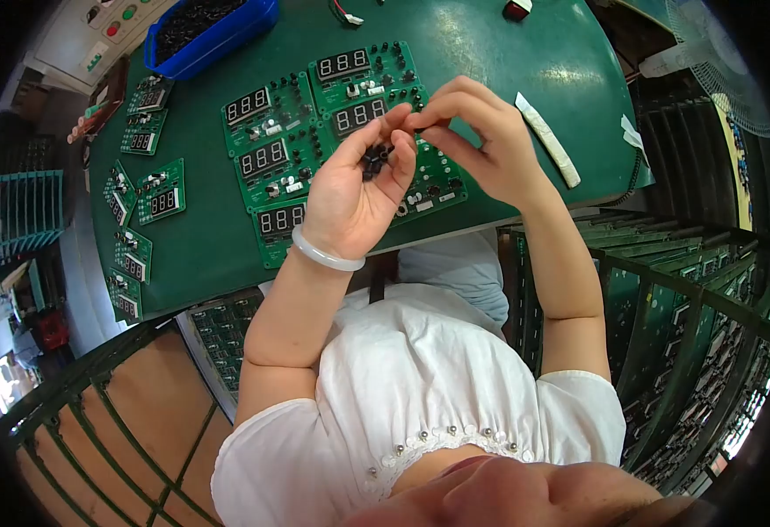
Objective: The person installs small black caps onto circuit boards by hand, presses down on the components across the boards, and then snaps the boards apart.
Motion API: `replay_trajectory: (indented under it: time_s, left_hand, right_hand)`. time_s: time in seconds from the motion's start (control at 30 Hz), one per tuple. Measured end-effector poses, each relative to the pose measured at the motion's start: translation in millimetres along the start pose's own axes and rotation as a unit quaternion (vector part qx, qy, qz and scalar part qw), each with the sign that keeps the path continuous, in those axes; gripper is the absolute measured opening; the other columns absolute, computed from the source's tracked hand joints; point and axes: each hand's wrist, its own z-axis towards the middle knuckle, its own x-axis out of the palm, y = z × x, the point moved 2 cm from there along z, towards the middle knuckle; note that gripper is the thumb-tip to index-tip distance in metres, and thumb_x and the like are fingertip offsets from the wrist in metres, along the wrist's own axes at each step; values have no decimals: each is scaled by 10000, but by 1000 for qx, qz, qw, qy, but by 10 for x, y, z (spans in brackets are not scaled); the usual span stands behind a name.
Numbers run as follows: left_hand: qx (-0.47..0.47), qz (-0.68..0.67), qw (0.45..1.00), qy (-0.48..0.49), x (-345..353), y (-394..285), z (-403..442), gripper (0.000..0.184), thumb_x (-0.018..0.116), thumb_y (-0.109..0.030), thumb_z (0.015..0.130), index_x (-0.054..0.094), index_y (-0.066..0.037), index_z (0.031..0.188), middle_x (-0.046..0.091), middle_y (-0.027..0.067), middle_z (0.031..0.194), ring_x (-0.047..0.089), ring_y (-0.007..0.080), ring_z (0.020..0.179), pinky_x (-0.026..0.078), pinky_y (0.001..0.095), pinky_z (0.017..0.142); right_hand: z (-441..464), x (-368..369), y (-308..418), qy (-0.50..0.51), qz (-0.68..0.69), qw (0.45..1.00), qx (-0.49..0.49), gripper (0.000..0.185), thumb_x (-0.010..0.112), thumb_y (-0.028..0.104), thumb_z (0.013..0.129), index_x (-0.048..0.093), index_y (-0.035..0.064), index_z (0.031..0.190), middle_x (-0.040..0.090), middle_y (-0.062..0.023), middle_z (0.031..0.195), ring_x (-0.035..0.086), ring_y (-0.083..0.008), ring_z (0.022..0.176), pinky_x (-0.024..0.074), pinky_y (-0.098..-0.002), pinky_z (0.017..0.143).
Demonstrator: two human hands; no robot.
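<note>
Caps (376,162): small, black; cupped in the left hand, just left of the right fingertips; their long axes too small to tell
Left hand (350,200): palm up, fingers curled round the caps
Right hand (492,132): thumb and forefinger pressed together at the left fingertips; cannot tell whether they pinch a cap
Circuit boards (292,112): beneath and beyond both hands
Blue bin (218,54): beyond and left of the left hand, nearer it than the right
</note>
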Motion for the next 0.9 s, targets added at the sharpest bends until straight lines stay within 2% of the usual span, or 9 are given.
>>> replay_trajectory:
  time_s: [0.1, 0.13, 0.23, 0.37, 0.4, 0.5, 0.7, 0.8, 0.9]
  left_hand:
    - [-5, 87, 988, 127, -209, -106, 45, 254, 425, -158, 1062, 535, 52, 1152, 478, 51, 907, 441, 91, 722, 414, 183, 492]
    - [43, 176, 980, 83, -190, -97, 16, 244, 425, -218, 1071, 551, -9, 1086, 422, -8, 805, 353, 56, 635, 259, 170, 438]
    - [89, 389, 904, 154, -153, -158, -24, 240, 428, -243, 1073, 551, -37, 1068, 368, -45, 719, 323, 38, 586, 223, 164, 449]
    - [307, 716, 614, 131, -58, -59, -42, 217, 509, -216, 1040, 546, -6, 1002, 502, 27, 654, 490, 124, 559, 385, 289, 507]
    - [300, 755, 569, 126, 15, -33, -88, 200, 521, -191, 1026, 542, 5, 992, 571, 102, 715, 567, 192, 619, 436, 334, 578]
    - [307, 788, 517, 131, 60, -15, -82, 167, 515, -161, 1019, 555, 0, 995, 587, 135, 737, 570, 226, 638, 447, 323, 612]
    - [317, 766, 534, 168, -29, -59, 20, 122, 511, -120, 1004, 546, -5, 1026, 611, 153, 775, 594, 270, 666, 460, 340, 640]
    - [305, 795, 501, 153, -38, -66, 19, 123, 518, -126, 1000, 537, -8, 1032, 634, 153, 798, 626, 291, 693, 466, 356, 624]
    - [316, 846, 409, 131, -28, -84, 39, 107, 558, -126, 973, 531, -24, 981, 645, 141, 796, 652, 297, 723, 477, 374, 590]
  right_hand:
    - [-150, 28, -121, -29, 204, 976, 75, 128, 673, -2, 892, 639, -33, 1011, 632, -75, 958, 630, -156, 881, 518, -286, 798]
    - [-177, 23, -130, -20, 220, 972, 87, 131, 664, 8, 910, 631, -47, 1025, 635, -70, 975, 619, -137, 919, 510, -280, 836]
    - [-231, 40, -182, -32, 221, 970, 98, 125, 677, 10, 898, 644, -33, 1011, 643, -73, 959, 628, -142, 894, 513, -277, 809]
    - [-235, 46, -201, -20, 155, 984, 85, 113, 694, -9, 876, 649, -35, 975, 636, -77, 953, 619, -145, 882, 503, -270, 791]
    - [-238, 45, -198, -7, 142, 986, 84, 113, 688, -33, 872, 642, -44, 975, 620, -82, 972, 601, -151, 907, 493, -271, 800]
    - [-251, 37, -195, 9, 114, 990, 80, 131, 689, -72, 855, 642, -52, 976, 614, -89, 993, 597, -168, 926, 487, -282, 825]
    - [-332, -56, -381, -65, 151, 984, 65, 164, 742, -7, 813, 698, 1, 971, 685, -71, 883, 658, -151, 800, 520, -266, 713]
    - [-403, -101, -427, -32, 94, 991, 91, 158, 738, -47, 801, 696, -8, 949, 688, -80, 906, 655, -151, 839, 522, -271, 732]
    - [-409, -88, -425, -16, 44, 994, 94, 151, 742, -64, 778, 700, -8, 912, 691, -75, 902, 658, -161, 822, 522, -272, 728]
